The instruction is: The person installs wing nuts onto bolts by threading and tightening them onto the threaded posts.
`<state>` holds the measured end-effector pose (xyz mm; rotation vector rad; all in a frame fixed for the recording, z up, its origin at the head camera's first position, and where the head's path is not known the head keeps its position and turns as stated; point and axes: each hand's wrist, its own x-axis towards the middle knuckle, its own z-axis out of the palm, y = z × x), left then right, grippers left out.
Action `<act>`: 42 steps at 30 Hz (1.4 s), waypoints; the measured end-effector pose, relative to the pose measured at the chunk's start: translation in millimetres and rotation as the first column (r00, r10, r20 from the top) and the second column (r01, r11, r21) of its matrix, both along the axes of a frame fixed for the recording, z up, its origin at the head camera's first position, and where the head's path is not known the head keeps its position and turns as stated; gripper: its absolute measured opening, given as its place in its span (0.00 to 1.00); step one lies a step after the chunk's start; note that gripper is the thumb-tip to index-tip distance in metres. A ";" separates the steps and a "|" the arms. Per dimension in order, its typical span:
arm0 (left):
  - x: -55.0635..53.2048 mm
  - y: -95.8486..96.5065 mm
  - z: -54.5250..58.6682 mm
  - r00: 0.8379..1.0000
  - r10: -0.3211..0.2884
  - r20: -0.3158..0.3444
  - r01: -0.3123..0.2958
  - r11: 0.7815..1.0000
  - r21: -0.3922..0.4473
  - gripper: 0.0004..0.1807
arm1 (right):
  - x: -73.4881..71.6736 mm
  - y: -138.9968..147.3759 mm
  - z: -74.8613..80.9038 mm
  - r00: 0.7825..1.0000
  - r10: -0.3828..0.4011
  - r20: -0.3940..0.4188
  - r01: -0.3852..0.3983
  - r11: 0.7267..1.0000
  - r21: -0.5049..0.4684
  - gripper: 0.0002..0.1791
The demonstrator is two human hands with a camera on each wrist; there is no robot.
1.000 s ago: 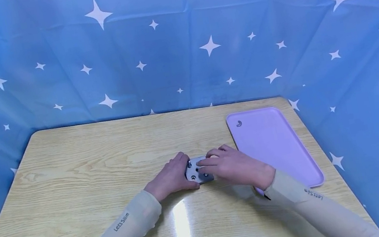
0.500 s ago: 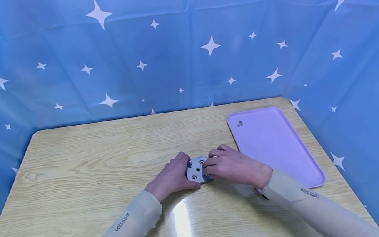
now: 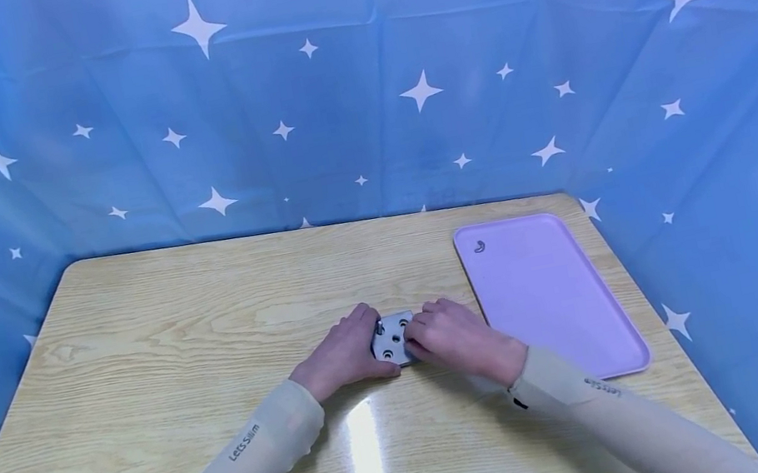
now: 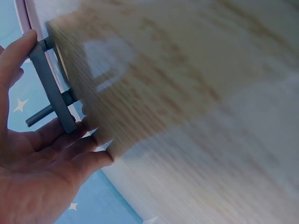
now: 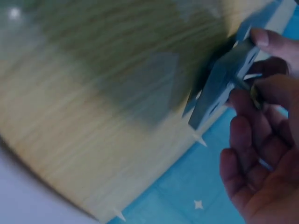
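Observation:
A grey metal plate (image 3: 396,340) with several round holes lies between my two hands near the middle of the table. My left hand (image 3: 344,351) grips its left side, thumb on the near edge and fingers at the far edge. From its top face a threaded bolt (image 4: 40,115) sticks up beside the left fingers, and short feet show under it in the left wrist view. At the plate's right part my right hand (image 3: 453,337) has its fingers curled. The right wrist view shows those fingers pinching a thin screw (image 5: 255,96) with a brassy end, standing out from the plate.
A purple tray (image 3: 548,291) lies on the right of the wooden table (image 3: 175,331), with a small dark curved piece (image 3: 479,247) in its far left corner. A blue curtain with white stars (image 3: 326,110) rises around the table's far and side edges.
My right fingers have drawn back from over the plate's centre to its right part and curled in, and the right wrist has turned. The left hand and the plate have barely moved.

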<state>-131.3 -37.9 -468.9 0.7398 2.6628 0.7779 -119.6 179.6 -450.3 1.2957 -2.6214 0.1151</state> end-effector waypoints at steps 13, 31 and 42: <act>-0.3 0.3 -3.6 1.000 0.005 -0.003 -0.005 1.000 -0.005 0.38 | 9.7 -5.3 5.8 0.949 -0.193 0.250 0.219 0.973 -0.079 0.12; -0.1 2.4 -3.1 0.999 0.012 0.030 -0.012 1.000 -0.009 0.37 | -1.2 20.5 28.4 0.971 0.237 0.020 -0.236 0.945 0.228 0.20; -1.1 2.0 -1.6 0.999 0.020 0.039 -0.020 1.000 -0.012 0.38 | -2.6 15.5 20.7 0.978 0.206 -0.036 -0.195 0.961 0.199 0.11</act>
